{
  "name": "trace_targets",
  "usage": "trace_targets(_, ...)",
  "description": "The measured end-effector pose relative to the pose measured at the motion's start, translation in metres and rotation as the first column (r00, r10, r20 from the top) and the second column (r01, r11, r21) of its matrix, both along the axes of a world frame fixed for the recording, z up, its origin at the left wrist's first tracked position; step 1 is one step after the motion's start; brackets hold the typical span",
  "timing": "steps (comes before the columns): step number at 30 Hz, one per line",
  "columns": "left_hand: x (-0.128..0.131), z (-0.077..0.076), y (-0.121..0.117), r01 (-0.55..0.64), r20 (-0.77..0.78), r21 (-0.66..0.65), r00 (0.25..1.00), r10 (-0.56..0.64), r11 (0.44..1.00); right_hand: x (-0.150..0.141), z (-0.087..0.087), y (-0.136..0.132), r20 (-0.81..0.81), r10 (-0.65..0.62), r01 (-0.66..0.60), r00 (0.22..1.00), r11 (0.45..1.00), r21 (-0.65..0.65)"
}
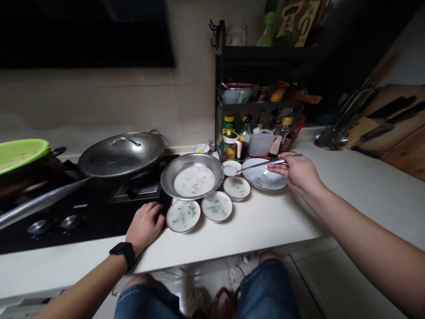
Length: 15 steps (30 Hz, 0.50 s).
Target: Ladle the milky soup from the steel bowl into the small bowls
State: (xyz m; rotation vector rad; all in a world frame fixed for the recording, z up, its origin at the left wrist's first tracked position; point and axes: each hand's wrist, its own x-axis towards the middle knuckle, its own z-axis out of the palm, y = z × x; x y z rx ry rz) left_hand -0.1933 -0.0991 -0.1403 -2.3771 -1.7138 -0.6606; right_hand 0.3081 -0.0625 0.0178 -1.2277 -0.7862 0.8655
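Observation:
My right hand (300,173) is closed around the handle of a metal ladle (252,167). The ladle's head, with whitish liquid in it, is beside the rim of a large metal basin (166,179) of milky soup with green bits. Below the handle sits a patterned bowl (277,177) with a little soup in it. Three small bowls of the same soup stand in front: a left bowl (183,216), a middle bowl (217,207) and a right bowl (237,188). Near the left bowl, my left hand (146,225) rests loosely on the stove edge, holding nothing.
A lidded wok (122,153) stands on the black stove (93,217), with a green basin (23,155) to its left. Behind the bowls, a black rack (265,106) holds bottles and jars. Knives and a cutting board (403,115) lean at the right.

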Motion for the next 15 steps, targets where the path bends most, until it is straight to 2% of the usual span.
trace_targets(5,-0.005,-0.003,0.003,0.020,-0.011,0.006,1.000,-0.020,1.000,0.046,-0.004,-0.018,0.008,-0.107,0.106,0.994,0.993,0.046)
trace_targets(10,-0.011,-0.008,0.006,0.033,-0.031,0.030,0.999,-0.032,0.999,0.069,-0.021,-0.032,0.066,-0.181,0.179,0.981,0.983,0.034)
trace_targets(13,-0.013,-0.009,0.008,0.044,-0.034,0.030,0.998,-0.043,0.999,0.073,-0.033,-0.044,0.265,-0.145,0.109,0.953,0.983,0.146)
trace_targets(14,-0.013,-0.008,0.008,0.044,-0.037,0.029,0.998,-0.043,0.999,0.074,-0.036,-0.049,0.389,-0.130,0.053,0.912,0.978,0.201)
trace_targets(15,-0.013,-0.008,0.008,0.043,-0.040,0.029,0.998,-0.042,0.999,0.075,-0.038,-0.055,0.532,-0.125,-0.018,0.838,0.967,0.256)
